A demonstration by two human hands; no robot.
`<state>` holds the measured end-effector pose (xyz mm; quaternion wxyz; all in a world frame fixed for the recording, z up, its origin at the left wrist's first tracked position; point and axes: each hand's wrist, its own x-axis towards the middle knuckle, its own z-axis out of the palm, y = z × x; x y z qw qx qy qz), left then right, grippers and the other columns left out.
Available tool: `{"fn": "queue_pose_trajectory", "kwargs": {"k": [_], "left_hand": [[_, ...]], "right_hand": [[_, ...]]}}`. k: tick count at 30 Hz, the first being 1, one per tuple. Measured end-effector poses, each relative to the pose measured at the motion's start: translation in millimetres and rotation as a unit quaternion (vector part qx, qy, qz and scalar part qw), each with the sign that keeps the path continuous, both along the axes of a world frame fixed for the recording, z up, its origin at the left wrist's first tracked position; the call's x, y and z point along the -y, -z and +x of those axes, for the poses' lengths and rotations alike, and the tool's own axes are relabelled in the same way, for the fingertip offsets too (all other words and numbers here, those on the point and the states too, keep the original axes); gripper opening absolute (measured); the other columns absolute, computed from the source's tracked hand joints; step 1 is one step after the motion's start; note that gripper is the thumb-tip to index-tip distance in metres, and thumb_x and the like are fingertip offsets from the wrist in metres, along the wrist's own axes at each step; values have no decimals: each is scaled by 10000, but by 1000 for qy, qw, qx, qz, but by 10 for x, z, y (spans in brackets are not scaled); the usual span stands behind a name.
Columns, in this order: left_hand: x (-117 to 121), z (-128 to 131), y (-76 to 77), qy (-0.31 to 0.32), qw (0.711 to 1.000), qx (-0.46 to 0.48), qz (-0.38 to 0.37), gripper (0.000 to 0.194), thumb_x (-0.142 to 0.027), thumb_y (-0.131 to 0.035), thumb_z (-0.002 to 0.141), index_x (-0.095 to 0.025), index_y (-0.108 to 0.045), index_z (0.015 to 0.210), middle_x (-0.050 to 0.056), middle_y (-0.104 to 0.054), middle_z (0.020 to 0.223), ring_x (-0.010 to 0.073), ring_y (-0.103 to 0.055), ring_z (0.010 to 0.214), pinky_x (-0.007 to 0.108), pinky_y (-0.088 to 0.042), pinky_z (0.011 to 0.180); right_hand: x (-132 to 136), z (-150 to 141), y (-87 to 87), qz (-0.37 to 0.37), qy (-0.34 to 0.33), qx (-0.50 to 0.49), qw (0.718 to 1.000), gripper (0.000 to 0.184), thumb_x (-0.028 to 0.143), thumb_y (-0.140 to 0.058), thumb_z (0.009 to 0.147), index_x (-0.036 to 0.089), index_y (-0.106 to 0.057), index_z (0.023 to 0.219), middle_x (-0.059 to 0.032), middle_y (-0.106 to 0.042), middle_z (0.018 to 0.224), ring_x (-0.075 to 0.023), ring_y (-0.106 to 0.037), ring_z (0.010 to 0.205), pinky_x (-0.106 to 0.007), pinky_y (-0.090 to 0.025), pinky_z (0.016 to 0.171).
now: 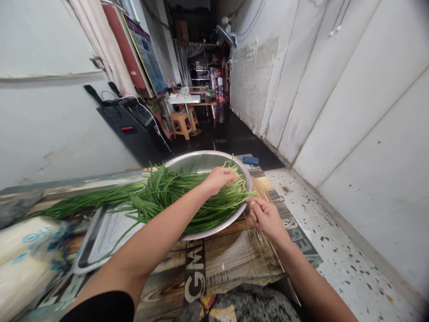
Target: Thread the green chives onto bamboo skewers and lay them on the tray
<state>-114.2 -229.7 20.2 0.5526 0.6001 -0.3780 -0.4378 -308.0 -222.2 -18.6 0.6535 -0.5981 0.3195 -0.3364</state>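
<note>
one bowl (201,160) on wood-print tabletop (234,264), white walls (368,112)

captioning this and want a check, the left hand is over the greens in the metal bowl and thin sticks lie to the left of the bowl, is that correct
Not quite: the thin sticks lie to the right of the metal bowl, as the head view shows. The left hand is indeed over the greens.

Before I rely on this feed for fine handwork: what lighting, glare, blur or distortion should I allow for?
Head view: back of the room in deep shadow, right-hand wall bright; pale sheen on the metal basin rim; wide-angle stretch, walls leaning outward; plastic bag at lower left soft; greens fairly clear, individual stems hard to separate.
</note>
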Motion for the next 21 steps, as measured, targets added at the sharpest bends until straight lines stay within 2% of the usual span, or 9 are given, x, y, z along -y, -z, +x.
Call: {"fn": "queue_pose_trajectory", "kwargs": {"k": [21], "left_hand": [[-1,14,18,16,1000,-26,6,71,-139,-705,700,-83,-662,688,-5,-580,568,33,-411,459,187,-288,470]], "right_hand": [[15,-1,53,-5,-1,7,1000,443,530,-622,755,129,-654,940,98,-393,428,-53,-278,328,-198,-198,324]]}}
